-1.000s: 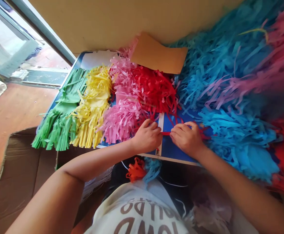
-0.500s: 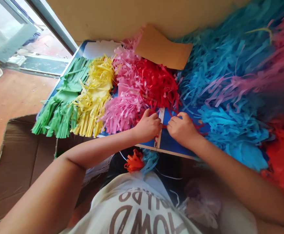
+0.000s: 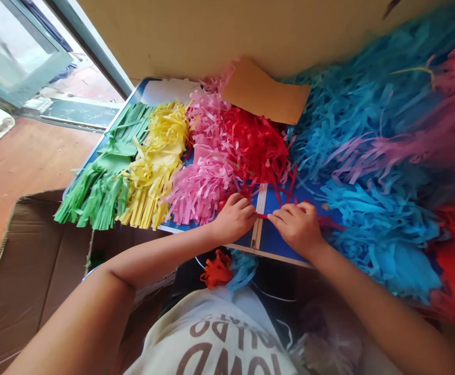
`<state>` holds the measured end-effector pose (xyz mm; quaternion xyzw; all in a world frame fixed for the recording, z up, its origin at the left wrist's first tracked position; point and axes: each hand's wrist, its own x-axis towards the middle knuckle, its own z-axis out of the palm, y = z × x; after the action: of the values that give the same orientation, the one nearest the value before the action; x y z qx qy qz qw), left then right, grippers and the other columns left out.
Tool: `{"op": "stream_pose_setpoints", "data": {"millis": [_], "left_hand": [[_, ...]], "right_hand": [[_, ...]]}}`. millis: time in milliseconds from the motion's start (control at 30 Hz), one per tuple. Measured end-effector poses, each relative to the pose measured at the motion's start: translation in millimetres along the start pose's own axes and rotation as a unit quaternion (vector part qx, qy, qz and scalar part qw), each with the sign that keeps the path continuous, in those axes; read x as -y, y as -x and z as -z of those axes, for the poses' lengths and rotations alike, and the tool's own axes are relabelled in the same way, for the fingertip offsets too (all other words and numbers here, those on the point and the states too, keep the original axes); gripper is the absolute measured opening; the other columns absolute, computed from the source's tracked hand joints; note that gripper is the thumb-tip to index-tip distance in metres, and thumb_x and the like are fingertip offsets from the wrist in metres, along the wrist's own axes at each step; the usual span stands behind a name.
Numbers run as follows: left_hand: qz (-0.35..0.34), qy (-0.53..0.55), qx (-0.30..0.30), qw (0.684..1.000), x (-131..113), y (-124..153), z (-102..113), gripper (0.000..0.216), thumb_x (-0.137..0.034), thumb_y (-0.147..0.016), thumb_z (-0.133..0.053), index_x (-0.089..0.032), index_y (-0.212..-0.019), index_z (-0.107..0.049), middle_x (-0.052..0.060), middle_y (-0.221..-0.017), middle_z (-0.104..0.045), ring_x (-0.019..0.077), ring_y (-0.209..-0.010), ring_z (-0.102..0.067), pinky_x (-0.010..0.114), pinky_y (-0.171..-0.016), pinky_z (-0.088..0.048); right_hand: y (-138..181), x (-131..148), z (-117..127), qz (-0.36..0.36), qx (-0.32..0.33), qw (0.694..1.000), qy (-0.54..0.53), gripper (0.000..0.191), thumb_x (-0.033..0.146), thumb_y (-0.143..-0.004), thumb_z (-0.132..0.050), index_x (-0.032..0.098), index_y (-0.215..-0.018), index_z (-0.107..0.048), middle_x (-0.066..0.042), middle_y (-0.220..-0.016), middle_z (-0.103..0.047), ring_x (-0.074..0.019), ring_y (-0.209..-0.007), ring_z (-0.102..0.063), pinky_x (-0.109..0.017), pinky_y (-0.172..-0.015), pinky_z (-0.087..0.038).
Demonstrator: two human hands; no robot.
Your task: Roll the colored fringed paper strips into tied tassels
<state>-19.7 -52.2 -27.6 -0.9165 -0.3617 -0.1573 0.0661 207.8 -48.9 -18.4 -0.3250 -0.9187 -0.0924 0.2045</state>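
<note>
A twisted length of red fringed tissue paper [image 3: 262,215] stretches between my two hands, low over the front of the blue table [image 3: 272,237]. My left hand [image 3: 236,214] is closed on one side of it. On the other side my right hand [image 3: 296,225] pinches it, the fingers curled down. Red strips spread out past both hands. Just beyond them lies a heap of red fringed paper [image 3: 261,143], with pink fringed paper [image 3: 204,182] beside it on the left. Blue fringed paper [image 3: 371,213] lies to the right of my right hand.
Yellow fringed paper [image 3: 165,151] and green fringed paper [image 3: 108,174] lie at the left of the table. A tan card [image 3: 268,91] rests on the heaps near the wall. An open cardboard box [image 3: 32,260] stands at lower left. Orange and blue tassels [image 3: 216,268] lie at my lap.
The red paper between my hands now shows as a tight twisted length. My right fingers have turned further over it. The whole view has shifted slightly, so things sit lower.
</note>
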Motion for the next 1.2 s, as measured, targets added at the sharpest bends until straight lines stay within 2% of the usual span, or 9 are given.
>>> {"op": "stream_pose_setpoints", "data": {"millis": [167, 300, 467, 667, 767, 867, 967, 1067, 1200], "left_hand": [[0.009, 0.099, 0.002, 0.995, 12, 14, -2, 0.025, -0.026, -0.101, -0.047, -0.019, -0.101, -0.071, 0.004, -0.089, -0.068, 0.0187, -0.086, -0.053, 0.037, -0.087, -0.035], [0.076, 0.201, 0.024, 0.976, 17, 15, -2, 0.03, -0.031, -0.101, -0.047, -0.019, -0.088, -0.071, 0.004, -0.083, -0.067, 0.0166, -0.08, -0.052, 0.033, -0.079, -0.037], [0.126, 0.2, 0.05, 0.97, 15, 8, 1, 0.031, -0.033, -0.099, -0.048, -0.016, -0.086, -0.069, 0.007, -0.083, -0.065, 0.0193, -0.08, -0.052, 0.032, -0.074, -0.039], [0.155, 0.157, 0.111, 0.969, 13, -3, 7, 0.027, -0.03, -0.094, -0.05, -0.016, -0.078, -0.066, 0.007, -0.08, -0.063, 0.0211, -0.079, -0.052, 0.036, -0.073, -0.037], [0.141, 0.134, 0.111, 0.975, 12, -5, 11, 0.019, -0.028, -0.094, -0.053, -0.019, -0.093, -0.069, 0.006, -0.087, -0.065, 0.0213, -0.083, -0.051, 0.037, -0.076, -0.035], [0.054, 0.083, 0.075, 0.992, 8, -5, 14, 0.021, -0.029, -0.098, -0.05, -0.03, -0.11, -0.068, 0.003, -0.093, -0.067, 0.0213, -0.09, -0.051, 0.041, -0.084, -0.031], [-0.005, 0.044, 0.054, 0.998, 3, -6, 15, 0.023, -0.03, -0.101, -0.047, -0.028, -0.103, -0.07, 0.002, -0.091, -0.068, 0.02, -0.09, -0.05, 0.041, -0.087, -0.03], [-0.013, 0.044, 0.048, 0.998, -1, -9, 11, 0.026, -0.029, -0.101, -0.046, -0.024, -0.097, -0.071, 0.003, -0.099, -0.069, 0.0194, -0.092, -0.052, 0.04, -0.087, -0.031], [0.01, 0.045, 0.027, 0.999, -7, -13, -2, 0.028, -0.022, -0.099, -0.045, -0.018, -0.087, -0.07, 0.005, -0.091, -0.069, 0.0189, -0.086, -0.055, 0.043, -0.09, -0.032]], "right_hand": [[27, -21, -1, -0.119, -0.022, 0.981, -0.153, 0.013, 0.025, -0.091, -0.067, 0.027, -0.081, -0.075, 0.001, -0.083, -0.073, -0.0159, -0.081, -0.057, -0.035, -0.078, -0.033], [34, -30, -4, -0.198, 0.013, 0.952, -0.235, 0.017, 0.033, -0.089, -0.068, 0.024, -0.075, -0.073, -0.002, -0.083, -0.069, -0.0185, -0.082, -0.057, -0.035, -0.077, -0.039], [33, -30, -3, -0.227, 0.048, 0.945, -0.229, 0.015, 0.031, -0.09, -0.065, 0.024, -0.078, -0.072, -0.003, -0.085, -0.066, -0.0202, -0.086, -0.056, -0.036, -0.079, -0.039], [25, -27, -4, -0.268, 0.078, 0.94, -0.197, 0.016, 0.025, -0.084, -0.068, 0.022, -0.069, -0.065, -0.001, -0.081, -0.065, -0.0196, -0.082, -0.055, -0.035, -0.075, -0.036], [19, -26, 0, -0.281, 0.118, 0.938, -0.165, 0.013, 0.025, -0.082, -0.071, 0.023, -0.07, -0.065, 0.001, -0.081, -0.068, -0.0194, -0.082, -0.056, -0.035, -0.074, -0.032], [10, -18, 9, -0.245, 0.102, 0.96, -0.093, 0.009, 0.024, -0.085, -0.069, 0.025, -0.076, -0.069, 0.002, -0.084, -0.071, -0.0202, -0.086, -0.058, -0.038, -0.079, -0.03], [3, -6, 15, -0.129, 0.034, 0.991, -0.015, 0.01, 0.019, -0.09, -0.063, 0.025, -0.089, -0.071, 0.002, -0.094, -0.075, -0.0211, -0.098, -0.06, -0.043, -0.092, -0.028], [-1, -1, 9, -0.013, 0.027, 1.0, 0.005, 0.017, 0.015, -0.095, -0.054, 0.021, -0.093, -0.069, 0.0, -0.09, -0.074, -0.0167, -0.092, -0.061, -0.041, -0.095, -0.028], [-6, -5, -6, 0.026, 0.084, 0.996, 0.027, 0.03, 0.014, -0.098, -0.043, 0.02, -0.08, -0.067, -0.001, -0.074, -0.069, -0.014, -0.073, -0.056, -0.037, -0.086, -0.031]]}}
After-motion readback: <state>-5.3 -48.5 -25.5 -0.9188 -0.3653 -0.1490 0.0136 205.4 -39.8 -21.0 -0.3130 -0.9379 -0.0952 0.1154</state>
